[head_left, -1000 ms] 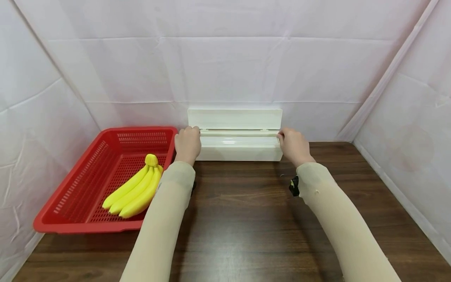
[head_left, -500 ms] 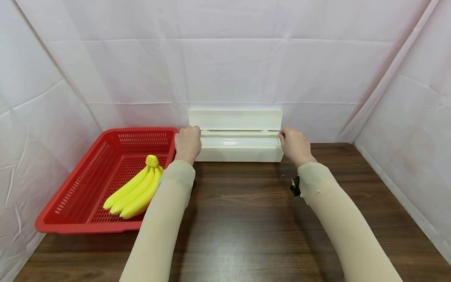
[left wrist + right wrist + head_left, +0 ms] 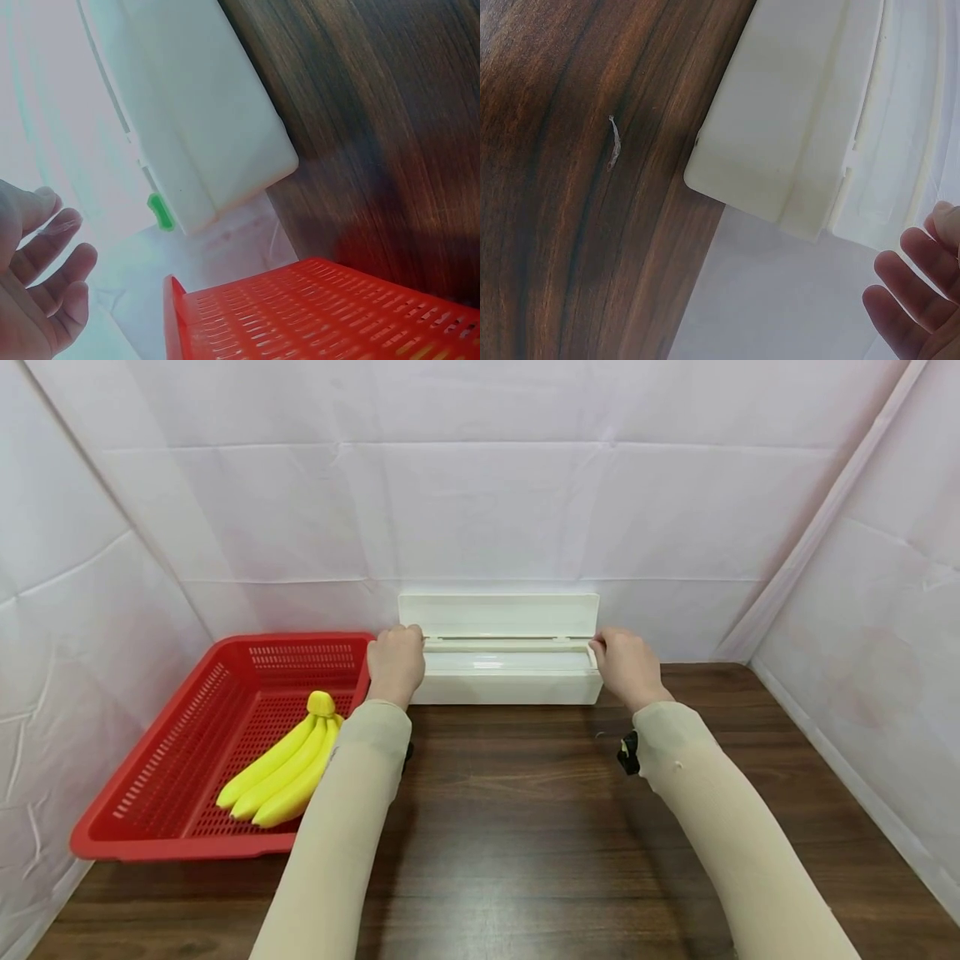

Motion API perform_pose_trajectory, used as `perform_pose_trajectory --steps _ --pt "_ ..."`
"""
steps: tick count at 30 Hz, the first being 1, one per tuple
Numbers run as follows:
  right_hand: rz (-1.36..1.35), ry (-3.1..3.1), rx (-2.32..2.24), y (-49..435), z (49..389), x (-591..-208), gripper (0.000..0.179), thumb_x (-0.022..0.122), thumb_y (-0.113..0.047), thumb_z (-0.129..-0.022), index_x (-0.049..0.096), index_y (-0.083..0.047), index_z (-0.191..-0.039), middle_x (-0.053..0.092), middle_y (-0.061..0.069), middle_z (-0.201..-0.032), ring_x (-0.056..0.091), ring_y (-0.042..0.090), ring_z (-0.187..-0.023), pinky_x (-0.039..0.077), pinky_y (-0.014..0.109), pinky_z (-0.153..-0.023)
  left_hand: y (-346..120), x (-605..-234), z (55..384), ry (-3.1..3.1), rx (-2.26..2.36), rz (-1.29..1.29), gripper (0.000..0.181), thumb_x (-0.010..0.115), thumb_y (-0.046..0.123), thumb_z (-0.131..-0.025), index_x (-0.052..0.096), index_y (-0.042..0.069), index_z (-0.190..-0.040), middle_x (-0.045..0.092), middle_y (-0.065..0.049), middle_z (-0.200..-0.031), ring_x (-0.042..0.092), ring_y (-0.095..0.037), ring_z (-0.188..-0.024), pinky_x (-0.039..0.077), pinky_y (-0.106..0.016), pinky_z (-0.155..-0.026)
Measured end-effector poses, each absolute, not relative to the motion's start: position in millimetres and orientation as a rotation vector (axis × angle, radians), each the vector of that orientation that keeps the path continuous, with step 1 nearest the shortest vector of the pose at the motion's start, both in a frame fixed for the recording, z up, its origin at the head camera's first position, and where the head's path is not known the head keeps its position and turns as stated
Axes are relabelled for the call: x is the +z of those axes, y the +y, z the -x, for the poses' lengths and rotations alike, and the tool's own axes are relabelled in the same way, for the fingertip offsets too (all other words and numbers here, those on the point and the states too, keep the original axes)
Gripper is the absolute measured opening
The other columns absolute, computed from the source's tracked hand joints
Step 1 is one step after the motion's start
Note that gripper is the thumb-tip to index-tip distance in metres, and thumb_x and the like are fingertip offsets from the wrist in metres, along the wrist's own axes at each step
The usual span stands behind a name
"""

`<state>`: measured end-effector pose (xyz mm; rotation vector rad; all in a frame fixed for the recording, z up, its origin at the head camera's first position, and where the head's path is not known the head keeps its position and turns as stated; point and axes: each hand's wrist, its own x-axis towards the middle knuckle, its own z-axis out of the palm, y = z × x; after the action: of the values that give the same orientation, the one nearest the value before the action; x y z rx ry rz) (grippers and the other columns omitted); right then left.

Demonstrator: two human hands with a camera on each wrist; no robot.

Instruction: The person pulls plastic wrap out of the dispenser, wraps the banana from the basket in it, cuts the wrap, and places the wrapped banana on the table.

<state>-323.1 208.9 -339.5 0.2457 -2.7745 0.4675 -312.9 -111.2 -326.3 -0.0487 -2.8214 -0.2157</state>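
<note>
A white cling film dispenser [image 3: 510, 688] stands against the back cloth, its lid [image 3: 498, 615] raised and a clear roll [image 3: 487, 661] inside. At its left end, my left hand [image 3: 396, 664] pinches a bit of clear plastic film [image 3: 60, 226] between thumb and finger, best seen in the left wrist view. My right hand [image 3: 628, 668] is at the right end, thumb and forefinger together. A faint sheet of film [image 3: 939, 161] runs to those fingertips in the right wrist view. A green tab [image 3: 160, 211] shows on the dispenser's left end.
A red plastic basket [image 3: 187, 848] sits on the left, close beside my left hand, with yellow bananas [image 3: 281, 772] in it. A small film scrap [image 3: 616, 142] lies on the brown wooden table [image 3: 495, 827]. White cloth walls [image 3: 480, 518] enclose the back and sides.
</note>
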Motion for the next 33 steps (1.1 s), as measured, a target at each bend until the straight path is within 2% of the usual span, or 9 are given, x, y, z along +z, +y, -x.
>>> perform_pose_trajectory --steps 33 --pt "-0.242 -2.739 0.490 207.7 324.7 -329.8 0.026 0.048 -0.022 -0.099 0.063 -0.003 -0.106 0.065 0.017 -0.098 0.061 0.032 -0.083 0.048 0.045 -0.069 -113.3 -315.2 306.6 -2.762 -0.292 0.041 0.021 0.051 0.017 -0.096 0.066 0.007 -0.106 0.065 -0.014 -0.100 0.061 -0.035 -0.093 0.051 -0.047 -0.079"
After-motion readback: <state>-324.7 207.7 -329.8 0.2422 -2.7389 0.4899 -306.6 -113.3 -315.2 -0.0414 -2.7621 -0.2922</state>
